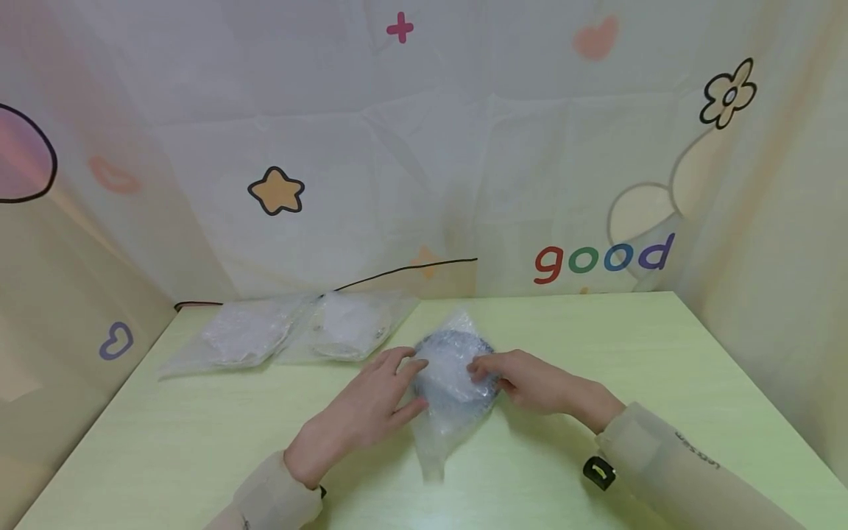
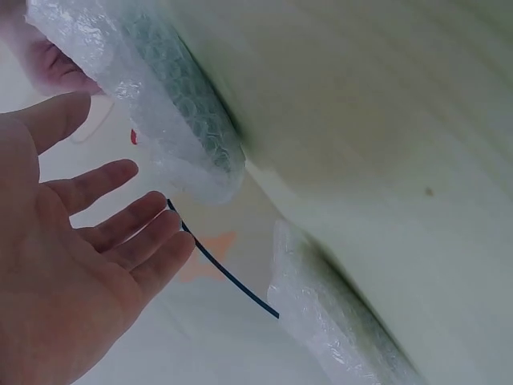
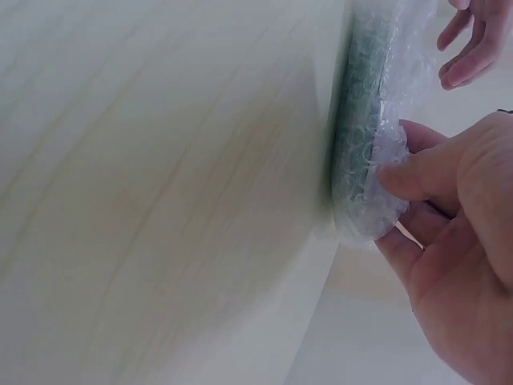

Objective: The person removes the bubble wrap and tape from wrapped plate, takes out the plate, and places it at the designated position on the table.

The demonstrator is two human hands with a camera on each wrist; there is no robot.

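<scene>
A roundish bubble-wrapped package (image 1: pixel 454 383), dark bluish at its rim under the clear wrap, lies on the light green table (image 1: pixel 616 353) in front of me. Its wrap tapers to a loose tail towards me. My right hand (image 1: pixel 530 379) pinches its right edge; the right wrist view shows the thumb (image 3: pixel 417 172) on the bubble wrap (image 3: pixel 365 152). On the other side, my left hand (image 1: pixel 364 401) has its fingers spread beside the package's left edge. In the left wrist view the fingers (image 2: pixel 132 216) look relaxed and grip nothing. What the wrap encloses cannot be made out.
Two flat clear-wrapped packages, a left one (image 1: pixel 248 331) and a right one (image 1: pixel 351 324), lie side by side at the back left. A printed cloth (image 1: pixel 424 162) hangs behind the table, with more cloth at both sides.
</scene>
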